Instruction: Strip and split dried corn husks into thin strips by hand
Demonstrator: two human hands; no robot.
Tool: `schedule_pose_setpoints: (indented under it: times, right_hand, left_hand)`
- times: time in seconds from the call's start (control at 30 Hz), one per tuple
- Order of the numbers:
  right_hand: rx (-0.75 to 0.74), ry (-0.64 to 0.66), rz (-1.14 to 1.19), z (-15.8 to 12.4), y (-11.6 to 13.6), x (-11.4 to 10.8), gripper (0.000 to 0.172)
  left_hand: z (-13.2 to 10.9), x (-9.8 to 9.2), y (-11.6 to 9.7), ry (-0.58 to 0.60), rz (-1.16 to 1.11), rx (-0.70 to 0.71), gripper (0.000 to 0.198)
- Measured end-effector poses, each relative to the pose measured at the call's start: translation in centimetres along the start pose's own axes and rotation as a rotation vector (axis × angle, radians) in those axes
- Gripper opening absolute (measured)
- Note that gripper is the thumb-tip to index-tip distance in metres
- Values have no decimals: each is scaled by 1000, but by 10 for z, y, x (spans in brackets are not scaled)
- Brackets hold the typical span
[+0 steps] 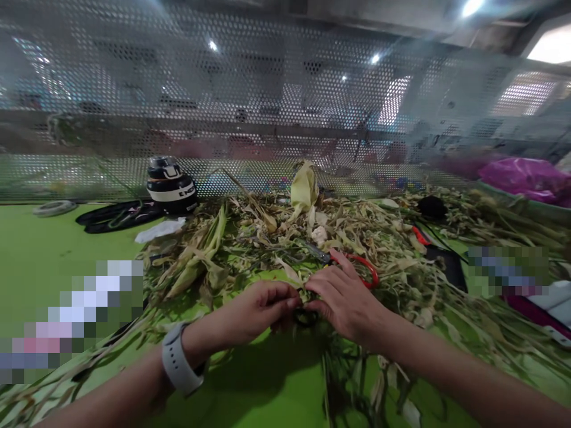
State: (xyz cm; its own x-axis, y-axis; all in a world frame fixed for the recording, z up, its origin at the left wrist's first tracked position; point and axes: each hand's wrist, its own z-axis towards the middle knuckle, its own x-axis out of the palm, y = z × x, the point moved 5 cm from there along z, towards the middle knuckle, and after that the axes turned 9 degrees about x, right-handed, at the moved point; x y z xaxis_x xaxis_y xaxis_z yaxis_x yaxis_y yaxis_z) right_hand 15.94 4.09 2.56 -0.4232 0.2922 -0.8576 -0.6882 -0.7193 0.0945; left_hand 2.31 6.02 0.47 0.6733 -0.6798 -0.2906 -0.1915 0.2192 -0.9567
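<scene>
Pinching a small plant bit (302,295), both hands met over the near middle of the bench (250,392), as my feed showed it. Progress, my judgement: partway. The bit was in the fingers, not set down, and plenty of loose dry leaves (379,223) covered the bench from its middle to its far edge, with more toward the right edge. I couldn't pick out a finished piece; a pale husk (304,189) stood up near the far edge, done or not I couldn't tell.

Left hand (276,302): thumb and forefinger pressed together at the bit, other fingers curled under, watch (178,359) on the wrist. Right hand (341,300): thumb below, fingers bent over, tips at the same bit, one finger raised. A dark loop (306,319) showed just under the tips; held or hanging, I couldn't say.

Scissors (372,272), red handles, lay on leaves just beyond the right hand; contact unclear. Toward the far left corner: bottle (172,189), white scrap (160,230), ring (54,208). Purple bag (526,177) sat by the far right corner.
</scene>
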Motion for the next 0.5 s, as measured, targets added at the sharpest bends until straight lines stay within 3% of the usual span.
schedule_pose_setpoints:
  times: [0.1, 0.2, 0.3, 0.37, 0.47, 0.5]
  right_hand:
    - [19, -51, 16, 1, -1, -5, 22]
    - [86, -209, 70, 2, -7, -19, 27]
    - [204, -272, 176, 4, -18, -36, 16]
    - [273, -75, 296, 8, -25, -38, 13]
    - [219, 488, 456, 2, -24, -26, 13]
    - [188, 599, 459, -1, -23, -25, 14]
  left_hand:
    - [0, -3, 0, -59, -14, 32, 33]
    - [1, -9, 1, -185, -110, 50, 29]
    - [0, -16, 3, -344, -231, 33, 24]
    - [-1, -21, 4, -448, -302, 52, 22]
    - [-2, -27, 6, -573, -428, 70, 20]
    - [-2, -28, 7, -597, -469, 64, 19]
